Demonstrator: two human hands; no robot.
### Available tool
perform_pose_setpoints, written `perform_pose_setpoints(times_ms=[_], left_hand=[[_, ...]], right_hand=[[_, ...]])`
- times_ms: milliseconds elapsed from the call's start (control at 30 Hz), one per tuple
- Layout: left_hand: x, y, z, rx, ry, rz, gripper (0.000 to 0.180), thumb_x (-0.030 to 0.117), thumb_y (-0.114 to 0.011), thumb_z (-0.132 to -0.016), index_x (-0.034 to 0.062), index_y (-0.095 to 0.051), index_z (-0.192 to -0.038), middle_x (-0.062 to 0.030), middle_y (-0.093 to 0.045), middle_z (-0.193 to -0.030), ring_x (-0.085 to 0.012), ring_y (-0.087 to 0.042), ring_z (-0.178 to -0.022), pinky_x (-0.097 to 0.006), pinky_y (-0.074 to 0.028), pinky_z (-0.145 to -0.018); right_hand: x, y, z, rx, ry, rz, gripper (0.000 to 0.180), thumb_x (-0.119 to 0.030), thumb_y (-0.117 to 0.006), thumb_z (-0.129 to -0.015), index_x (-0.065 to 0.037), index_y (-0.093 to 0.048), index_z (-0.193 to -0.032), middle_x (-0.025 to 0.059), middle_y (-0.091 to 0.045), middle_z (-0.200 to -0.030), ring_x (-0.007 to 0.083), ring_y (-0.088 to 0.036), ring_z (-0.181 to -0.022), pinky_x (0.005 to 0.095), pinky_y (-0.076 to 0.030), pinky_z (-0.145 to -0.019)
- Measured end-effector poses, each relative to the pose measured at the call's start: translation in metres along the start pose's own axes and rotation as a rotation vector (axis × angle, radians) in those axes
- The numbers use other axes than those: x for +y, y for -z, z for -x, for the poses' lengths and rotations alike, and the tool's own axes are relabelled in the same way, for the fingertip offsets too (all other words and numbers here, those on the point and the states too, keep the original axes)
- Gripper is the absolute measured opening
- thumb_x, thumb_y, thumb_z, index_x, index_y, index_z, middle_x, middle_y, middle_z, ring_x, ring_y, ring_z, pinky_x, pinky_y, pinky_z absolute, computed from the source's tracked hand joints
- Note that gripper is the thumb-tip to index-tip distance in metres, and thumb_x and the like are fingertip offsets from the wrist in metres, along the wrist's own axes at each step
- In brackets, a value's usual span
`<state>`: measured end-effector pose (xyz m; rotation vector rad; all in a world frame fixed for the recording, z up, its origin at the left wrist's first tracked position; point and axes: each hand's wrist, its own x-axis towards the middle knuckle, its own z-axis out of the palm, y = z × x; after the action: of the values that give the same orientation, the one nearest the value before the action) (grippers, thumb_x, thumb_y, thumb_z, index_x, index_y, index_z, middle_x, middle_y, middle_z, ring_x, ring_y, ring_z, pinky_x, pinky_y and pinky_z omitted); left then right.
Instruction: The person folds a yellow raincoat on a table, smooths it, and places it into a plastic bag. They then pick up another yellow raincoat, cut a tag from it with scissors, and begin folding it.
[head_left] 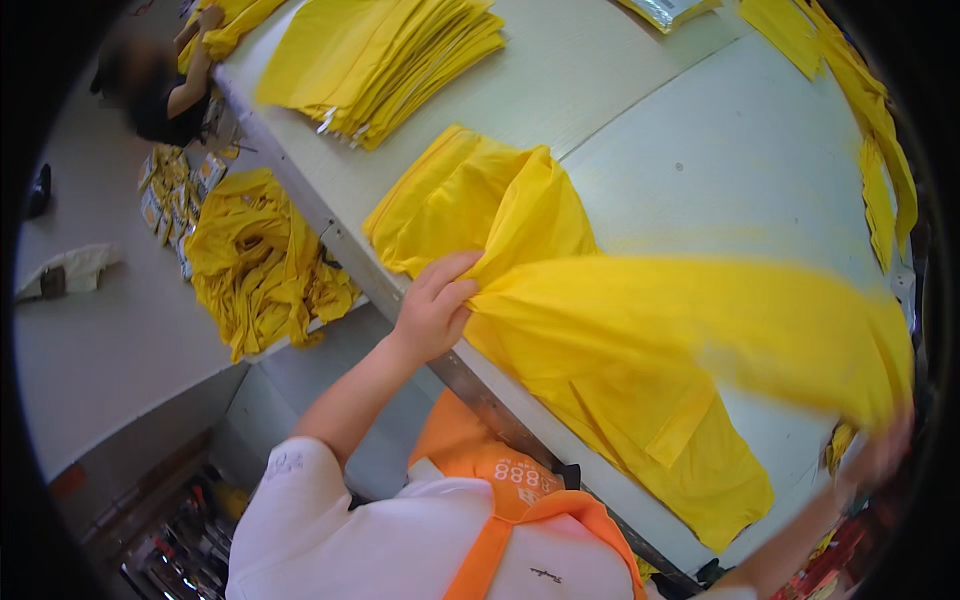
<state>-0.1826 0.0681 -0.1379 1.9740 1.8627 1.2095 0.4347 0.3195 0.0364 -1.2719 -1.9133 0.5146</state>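
While left grip (432, 308) pinches yellow cloth (650, 310) by the edge of the worktop (690, 170), cloth's long axis runs rightward to right grip (885, 450); blurred, can't tell closure.

Yellow cloth (600, 320) thin, smooth, w/ slight sheen; tabletop (720, 150) smooth, semi-matt; apron (455, 435) matt fabric

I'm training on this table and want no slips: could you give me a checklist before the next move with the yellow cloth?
1. Left hand gripping the yellow cloth: ok.
2. Right hand gripping its far end: cannot tell, motion blur.
3. Cloth smooth and flat on the table: not ok, gathered at the left hand.
4. Yellow stack apart from the cloth: ok, a gap shows.
5. Co-worker's hand away from this cloth: ok.
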Motion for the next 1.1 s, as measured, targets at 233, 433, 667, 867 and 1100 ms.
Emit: perform_pose_setpoints(times_ms=[233,433,667,867,1100], left_hand=[[-0.021,-0.06,-0.095,0.126,-0.311,-0.031,0.059,0.016,-0.064,-0.079,0.0071,-0.039,-0.132,-0.0168,-0.053,-0.123,-0.0341,-0.052,-0.109,-0.042,-0.044,-0.089],[-0.185,-0.083,-0.107,-0.015,0.332,0.161,0.064,0.015,-0.073,-0.069,0.0079,-0.047,-0.128,-0.0132,-0.057,-0.114,-0.0321,-0.052,-0.104,-0.038,-0.038,-0.094],[-0.097,-0.029,-0.127,-0.274,-0.076,0.13,0.006,0.009,-0.065,-0.073,0.0095,-0.059,-0.074,-0.0009,-0.064,-0.079,-0.0213,-0.061,-0.093,-0.046,-0.025,-0.106],[-0.101,-0.022,-0.126,-0.293,0.126,-0.18,0.018,-0.006,-0.047,-0.07,0.0005,-0.062,-0.077,-0.0133,-0.063,-0.073,-0.0292,-0.061,-0.076,-0.041,-0.042,-0.092],[0.045,-0.101,-0.062,-0.327,-0.055,-0.588,0.065,0.044,-0.052,-0.084,0.0147,-0.034,-0.14,-0.0145,-0.029,-0.146,-0.0333,-0.024,-0.135,-0.056,-0.015,-0.107]], right_hand=[[-0.082,0.109,0.253,0.365,-0.726,0.354,0.046,-0.021,-0.045,-0.093,0.001,-0.042,-0.133,0.014,-0.048,-0.132,0.0237,-0.045,-0.122,0.0353,-0.032,-0.104],[-0.137,0.101,0.332,0.481,-0.873,0.353,0.048,-0.026,-0.046,-0.093,0.0,-0.042,-0.134,0.0131,-0.048,-0.132,0.0229,-0.045,-0.121,0.0346,-0.033,-0.103],[-0.203,0.119,0.345,0.561,-0.951,0.328,0.051,-0.031,-0.047,-0.094,0.0,-0.041,-0.134,0.012,-0.048,-0.132,0.0218,-0.046,-0.12,0.0338,-0.034,-0.102],[-0.091,0.077,0.302,0.47,-1.054,0.079,0.054,-0.036,-0.048,-0.094,-0.001,-0.041,-0.134,0.011,-0.047,-0.132,0.021,-0.046,-0.119,0.0332,-0.034,-0.101],[0.105,-0.027,0.32,0.22,-1.122,0.194,0.04,-0.036,-0.049,-0.094,0.002,-0.056,-0.102,0.0163,-0.06,-0.106,0.0238,-0.055,-0.097,0.0341,-0.043,-0.084]])
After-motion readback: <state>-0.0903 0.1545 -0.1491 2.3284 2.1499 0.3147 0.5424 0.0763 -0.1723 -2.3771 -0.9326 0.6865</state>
